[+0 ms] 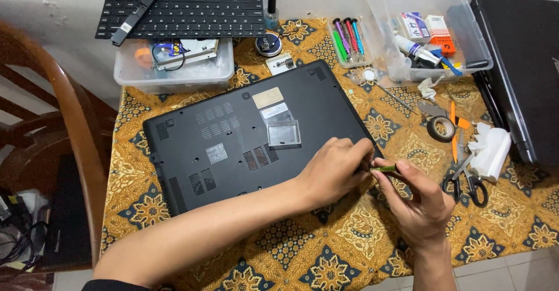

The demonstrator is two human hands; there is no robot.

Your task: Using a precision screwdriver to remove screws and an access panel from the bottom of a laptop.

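A black plastic laptop (244, 134) lies bottom-up on the patterned gold cloth-covered table (326, 250), its base cover in place; no removed screws are visible, so the work appears to be at an early stage, the cover not yet lifted. At the laptop's near right corner the right hand (416, 201) has its fingers closed around a slim green-handled screwdriver (384, 168), tip pointing at that corner. The left hand (335, 171) rests on the same corner, fingertips pinched at the tool's tip. Black-handled scissors (466, 180) lie right of the laptop
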